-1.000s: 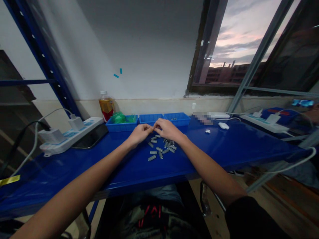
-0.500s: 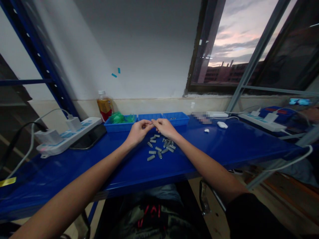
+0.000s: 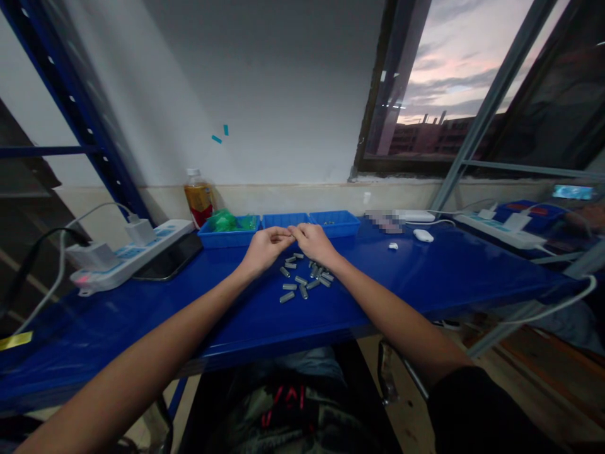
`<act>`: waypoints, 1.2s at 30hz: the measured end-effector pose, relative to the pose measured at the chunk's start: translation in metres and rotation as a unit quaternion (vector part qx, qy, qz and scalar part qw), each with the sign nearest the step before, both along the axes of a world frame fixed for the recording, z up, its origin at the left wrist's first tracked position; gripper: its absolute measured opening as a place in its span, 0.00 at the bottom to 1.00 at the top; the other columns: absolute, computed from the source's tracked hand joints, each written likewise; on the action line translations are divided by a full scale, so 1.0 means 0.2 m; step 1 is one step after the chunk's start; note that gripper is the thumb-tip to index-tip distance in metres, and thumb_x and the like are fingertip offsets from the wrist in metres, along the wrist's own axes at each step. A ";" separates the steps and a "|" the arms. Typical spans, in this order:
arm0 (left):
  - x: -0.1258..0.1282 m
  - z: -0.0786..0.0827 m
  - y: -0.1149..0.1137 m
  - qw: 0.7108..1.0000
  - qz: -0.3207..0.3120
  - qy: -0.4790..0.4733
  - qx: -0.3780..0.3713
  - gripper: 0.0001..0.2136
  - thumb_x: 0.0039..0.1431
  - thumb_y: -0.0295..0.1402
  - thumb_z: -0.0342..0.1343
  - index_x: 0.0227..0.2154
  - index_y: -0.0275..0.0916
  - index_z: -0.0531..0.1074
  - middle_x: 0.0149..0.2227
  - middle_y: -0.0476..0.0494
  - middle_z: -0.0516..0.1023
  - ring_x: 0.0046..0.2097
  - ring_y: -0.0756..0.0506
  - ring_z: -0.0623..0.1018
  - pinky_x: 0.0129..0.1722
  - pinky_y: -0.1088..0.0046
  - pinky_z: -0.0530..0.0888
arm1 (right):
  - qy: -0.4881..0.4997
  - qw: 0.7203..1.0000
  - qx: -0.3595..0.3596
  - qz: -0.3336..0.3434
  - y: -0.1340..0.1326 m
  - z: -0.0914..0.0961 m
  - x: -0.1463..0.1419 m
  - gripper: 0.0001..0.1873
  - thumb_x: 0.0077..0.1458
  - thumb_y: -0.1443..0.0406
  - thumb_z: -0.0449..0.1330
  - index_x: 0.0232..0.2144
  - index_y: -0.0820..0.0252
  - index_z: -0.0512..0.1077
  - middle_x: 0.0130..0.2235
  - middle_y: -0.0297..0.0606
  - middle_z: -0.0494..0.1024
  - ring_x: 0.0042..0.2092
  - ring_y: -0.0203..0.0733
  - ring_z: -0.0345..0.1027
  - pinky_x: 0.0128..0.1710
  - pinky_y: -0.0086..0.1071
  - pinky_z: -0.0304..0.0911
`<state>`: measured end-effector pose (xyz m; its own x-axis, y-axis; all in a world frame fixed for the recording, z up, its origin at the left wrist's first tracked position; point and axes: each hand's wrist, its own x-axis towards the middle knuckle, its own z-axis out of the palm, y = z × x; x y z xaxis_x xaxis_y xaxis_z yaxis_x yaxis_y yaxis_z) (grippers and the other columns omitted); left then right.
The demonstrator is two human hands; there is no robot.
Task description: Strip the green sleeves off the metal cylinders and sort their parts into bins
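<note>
Glossy blue workbench [image 3: 425, 277], grey wall [image 3: 265, 94], dusk window [image 3: 454, 82], blue shelving [image 3: 70, 107]

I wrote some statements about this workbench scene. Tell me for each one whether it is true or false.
1. The left hand and the right hand meet at the fingertips. True.
2. The left blue tray holds green items. True.
3. The grey metal cylinders lie in the middle blue tray. False: they lie loose on the blue table, by the hands.
4. The bottle stands right of the trays. False: it stands at the left, behind the left blue tray.
5. Chargers are plugged into the power strip. True.
</note>
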<state>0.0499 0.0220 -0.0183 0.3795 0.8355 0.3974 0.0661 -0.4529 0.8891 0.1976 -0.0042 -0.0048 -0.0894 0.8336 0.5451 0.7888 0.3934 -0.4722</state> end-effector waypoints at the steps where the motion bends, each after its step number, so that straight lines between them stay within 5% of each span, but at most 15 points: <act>1: 0.00 0.00 0.00 1.000 0.004 -0.003 -0.003 0.21 0.41 0.46 0.64 0.32 0.32 0.72 0.32 0.40 0.79 0.33 0.46 0.77 0.38 0.68 0.73 | -0.007 1.000 0.000 -0.002 0.00 0.00 0.00 0.23 0.62 0.57 0.47 0.20 0.63 0.67 0.21 0.34 0.69 0.26 0.32 0.59 0.29 0.27 0.47; 7: 0.01 0.00 0.00 1.000 0.010 0.004 0.000 0.20 0.40 0.44 0.64 0.31 0.32 0.72 0.30 0.41 0.78 0.32 0.46 0.76 0.36 0.69 0.73 | -0.019 1.000 0.007 0.008 0.00 0.00 0.01 0.21 0.62 0.62 0.47 0.21 0.64 0.68 0.24 0.37 0.72 0.29 0.34 0.63 0.31 0.27 0.50; 11: 0.00 0.02 -0.01 0.999 0.023 0.025 0.033 0.17 0.45 0.42 0.60 0.32 0.32 0.71 0.29 0.42 0.77 0.31 0.47 0.76 0.34 0.70 0.72 | 0.076 0.996 -0.031 0.033 0.02 -0.01 0.02 0.24 0.61 0.56 0.46 0.21 0.63 0.68 0.20 0.33 0.68 0.24 0.32 0.61 0.27 0.26 0.53; 14: -0.03 0.05 -0.01 0.987 0.046 0.076 0.131 0.13 0.50 0.38 0.55 0.34 0.34 0.70 0.30 0.43 0.77 0.31 0.48 0.75 0.34 0.72 0.72 | 0.161 0.982 -0.088 0.045 0.03 -0.02 0.03 0.25 0.59 0.50 0.45 0.26 0.63 0.69 0.17 0.29 0.64 0.18 0.30 0.58 0.23 0.25 0.54; 18: -0.07 0.06 -0.02 0.932 0.077 0.187 0.300 0.07 0.53 0.32 0.52 0.35 0.37 0.70 0.33 0.45 0.76 0.34 0.48 0.74 0.38 0.71 0.70 | 0.178 0.974 -0.114 0.078 0.02 -0.01 0.02 0.28 0.58 0.46 0.44 0.24 0.62 0.67 0.16 0.28 0.62 0.17 0.29 0.57 0.21 0.24 0.55; 21: -0.08 0.07 -0.02 0.906 0.076 0.217 0.355 0.06 0.54 0.29 0.51 0.35 0.37 0.69 0.33 0.44 0.75 0.36 0.47 0.73 0.38 0.70 0.70 | 0.188 0.969 -0.134 0.090 0.00 -0.01 0.01 0.27 0.59 0.47 0.44 0.22 0.62 0.65 0.16 0.28 0.62 0.18 0.29 0.57 0.20 0.23 0.54; 30: -0.08 0.08 -0.03 0.901 0.091 0.204 0.372 0.08 0.57 0.28 0.49 0.36 0.38 0.71 0.35 0.44 0.77 0.39 0.46 0.74 0.43 0.68 0.70 | 0.282 0.921 -0.209 0.171 0.02 0.00 0.00 0.19 0.62 0.57 0.45 0.28 0.63 0.66 0.18 0.29 0.65 0.18 0.28 0.57 0.18 0.22 0.50; 36: -0.10 0.08 -0.02 0.908 0.116 0.195 0.351 0.11 0.57 0.29 0.48 0.36 0.39 0.75 0.38 0.44 0.80 0.40 0.45 0.77 0.44 0.70 0.71 | 0.195 0.961 -0.126 0.151 0.00 -0.01 -0.02 0.13 0.58 0.60 0.50 0.29 0.63 0.68 0.22 0.30 0.68 0.23 0.29 0.61 0.24 0.23 0.56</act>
<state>0.0303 0.0187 -0.0022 0.4529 0.5036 0.7357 0.4799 -0.8331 0.2748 0.1942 -0.0044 -0.0069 -0.1773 0.9116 0.3709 0.4007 0.4111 -0.8188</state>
